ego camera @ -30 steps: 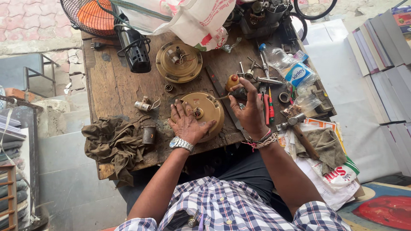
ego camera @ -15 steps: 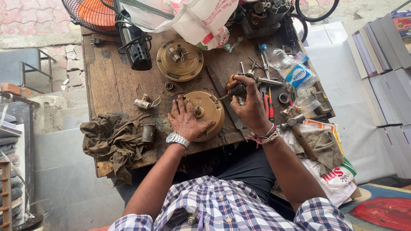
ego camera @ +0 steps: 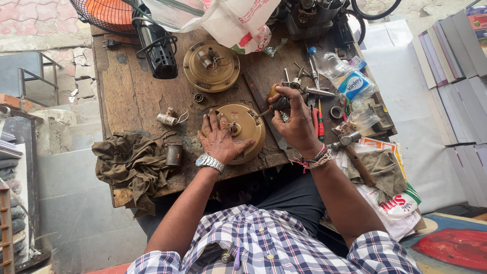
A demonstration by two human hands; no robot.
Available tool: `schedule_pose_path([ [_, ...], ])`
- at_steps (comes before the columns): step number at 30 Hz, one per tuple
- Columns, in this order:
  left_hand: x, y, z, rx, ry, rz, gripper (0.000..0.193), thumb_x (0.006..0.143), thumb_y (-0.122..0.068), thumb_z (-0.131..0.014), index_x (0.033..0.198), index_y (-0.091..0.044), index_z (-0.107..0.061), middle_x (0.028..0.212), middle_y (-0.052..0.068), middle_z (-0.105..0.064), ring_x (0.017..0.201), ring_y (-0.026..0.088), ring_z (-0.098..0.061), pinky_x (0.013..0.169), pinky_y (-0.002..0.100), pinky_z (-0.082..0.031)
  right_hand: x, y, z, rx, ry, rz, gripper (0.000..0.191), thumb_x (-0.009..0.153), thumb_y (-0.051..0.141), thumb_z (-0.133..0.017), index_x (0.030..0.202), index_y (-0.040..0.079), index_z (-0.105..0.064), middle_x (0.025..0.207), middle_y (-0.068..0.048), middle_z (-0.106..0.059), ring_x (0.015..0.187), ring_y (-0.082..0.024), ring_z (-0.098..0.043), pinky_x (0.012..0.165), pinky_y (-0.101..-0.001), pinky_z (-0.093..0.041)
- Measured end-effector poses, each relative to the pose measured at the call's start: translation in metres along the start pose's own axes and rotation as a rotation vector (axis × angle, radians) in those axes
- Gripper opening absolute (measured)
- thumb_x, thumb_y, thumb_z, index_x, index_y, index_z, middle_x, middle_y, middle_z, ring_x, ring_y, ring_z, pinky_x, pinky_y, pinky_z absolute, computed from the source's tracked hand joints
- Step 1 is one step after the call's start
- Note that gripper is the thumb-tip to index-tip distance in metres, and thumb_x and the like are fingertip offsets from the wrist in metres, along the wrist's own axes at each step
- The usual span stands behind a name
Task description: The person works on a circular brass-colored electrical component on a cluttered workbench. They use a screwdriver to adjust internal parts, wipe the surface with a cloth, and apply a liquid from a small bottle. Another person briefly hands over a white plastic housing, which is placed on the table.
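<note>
Left hand flat, palm down, fingers spread, watch on wrist, right hand curled in a closed grip, thread bands on wrist, both forearms reaching forward

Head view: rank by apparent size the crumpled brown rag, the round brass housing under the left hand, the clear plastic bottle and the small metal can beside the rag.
1. Crumpled brown rag.
2. Round brass housing, partly covered by the left hand.
3. Clear plastic bottle, clearly smaller.
4. Small metal can, smallest.

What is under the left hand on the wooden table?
The left hand lies flat on a round brass-coloured motor cover. Its middle hub with short wires shows beside the fingers. The part of the cover below the palm is hidden.
</note>
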State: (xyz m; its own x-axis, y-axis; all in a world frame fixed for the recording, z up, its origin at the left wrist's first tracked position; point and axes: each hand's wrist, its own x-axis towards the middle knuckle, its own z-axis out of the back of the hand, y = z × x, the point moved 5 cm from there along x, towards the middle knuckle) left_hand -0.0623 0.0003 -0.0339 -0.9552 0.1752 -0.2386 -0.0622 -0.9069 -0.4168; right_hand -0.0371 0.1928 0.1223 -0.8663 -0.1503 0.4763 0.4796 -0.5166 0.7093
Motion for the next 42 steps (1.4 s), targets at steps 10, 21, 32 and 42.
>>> schedule_pose_path([
  [10, -0.003, -0.005, 0.003, 0.022, -0.007, -0.019, 0.136, 0.060, -0.090, -0.070, 0.157, -0.004, -0.029, 0.167, 0.024, -0.007, 0.154, 0.045, -0.002, 0.112, 0.074, -0.017, 0.018, 0.004, -0.005, -0.533, 0.108, 0.030, 0.073, 0.088, 0.025, -0.084, 0.147, 0.013, -0.043, 0.116, -0.017, -0.067, 0.088, -0.030, -0.070, 0.075, -0.0395, -0.059],
  [21, -0.004, -0.008, 0.009, 0.031, -0.004, -0.006, 0.135, 0.059, -0.088, -0.071, 0.156, -0.004, -0.030, 0.168, 0.023, -0.007, 0.155, 0.045, -0.003, 0.113, 0.073, -0.017, 0.017, 0.001, -0.008, -0.653, 0.028, 0.139, 0.076, 0.087, 0.033, -0.085, 0.148, 0.017, -0.044, 0.104, -0.013, -0.067, 0.078, -0.029, -0.069, 0.064, -0.0410, -0.057],
  [32, -0.006, -0.008, 0.011, 0.021, -0.025, -0.006, 0.134, 0.059, -0.088, -0.070, 0.156, -0.004, -0.032, 0.168, 0.022, -0.006, 0.155, 0.043, -0.002, 0.113, 0.073, -0.016, 0.025, 0.009, 0.001, -0.416, 0.030, 0.192, 0.068, 0.091, 0.018, -0.079, 0.149, 0.018, -0.044, 0.118, -0.015, -0.063, 0.100, -0.031, -0.069, 0.082, -0.0409, -0.058],
  [42, -0.005, -0.007, 0.011, 0.030, -0.018, -0.015, 0.134, 0.059, -0.090, -0.068, 0.157, -0.006, -0.030, 0.167, 0.021, -0.005, 0.154, 0.043, -0.001, 0.113, 0.073, -0.014, 0.021, -0.008, -0.007, -0.512, 0.030, -0.001, 0.069, 0.093, 0.020, -0.080, 0.151, 0.013, -0.043, 0.110, -0.015, -0.065, 0.084, -0.029, -0.068, 0.072, -0.0413, -0.055],
])
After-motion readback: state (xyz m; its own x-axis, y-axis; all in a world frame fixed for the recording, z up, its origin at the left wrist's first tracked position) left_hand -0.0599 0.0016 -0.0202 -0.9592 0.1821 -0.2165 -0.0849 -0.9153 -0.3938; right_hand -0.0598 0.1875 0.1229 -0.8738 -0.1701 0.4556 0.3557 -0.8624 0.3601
